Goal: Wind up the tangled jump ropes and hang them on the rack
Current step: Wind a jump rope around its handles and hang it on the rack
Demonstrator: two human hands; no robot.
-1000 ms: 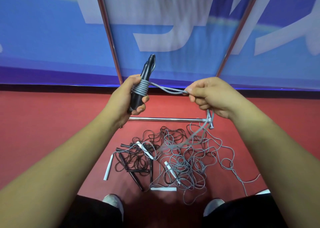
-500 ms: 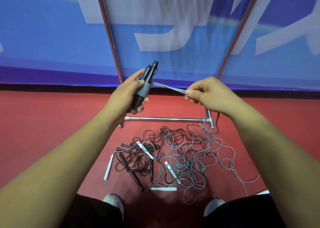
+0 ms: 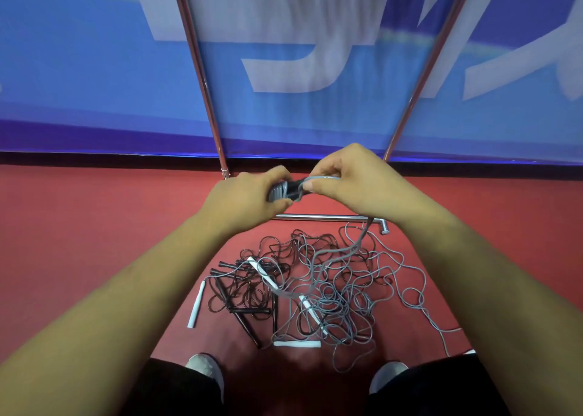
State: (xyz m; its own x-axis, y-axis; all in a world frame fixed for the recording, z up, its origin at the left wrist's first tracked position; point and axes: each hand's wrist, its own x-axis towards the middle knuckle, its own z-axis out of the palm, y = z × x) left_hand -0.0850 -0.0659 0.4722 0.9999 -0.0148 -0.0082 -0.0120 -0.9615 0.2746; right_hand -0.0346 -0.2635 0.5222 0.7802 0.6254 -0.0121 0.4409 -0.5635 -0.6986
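My left hand [image 3: 244, 199] grips a pair of black jump-rope handles [image 3: 291, 188], which lie nearly level and carry several turns of grey cord. My right hand [image 3: 344, 178] pinches that grey cord [image 3: 326, 178] right over the handle tips, so the two hands almost touch. From my right hand the cord [image 3: 362, 237] drops to a tangled heap of grey rope [image 3: 344, 292] on the red floor. A tangle of black ropes [image 3: 249, 286] with black and white handles lies to its left. The rack's metal poles [image 3: 195, 58] rise behind the hands.
The rack's bottom bar [image 3: 321, 217] runs across the floor just beyond the heap, ending in a foot [image 3: 383, 226]. A blue banner [image 3: 94, 68] hangs behind the rack. My shoes [image 3: 206, 366] stand at the heap's near edge. Loose white handles [image 3: 195, 305] lie on the floor.
My right hand has moved left, up to the handles, carrying the cord over their tips. The left hand has tipped the handles from upright to nearly level. The camera view has dipped slightly.
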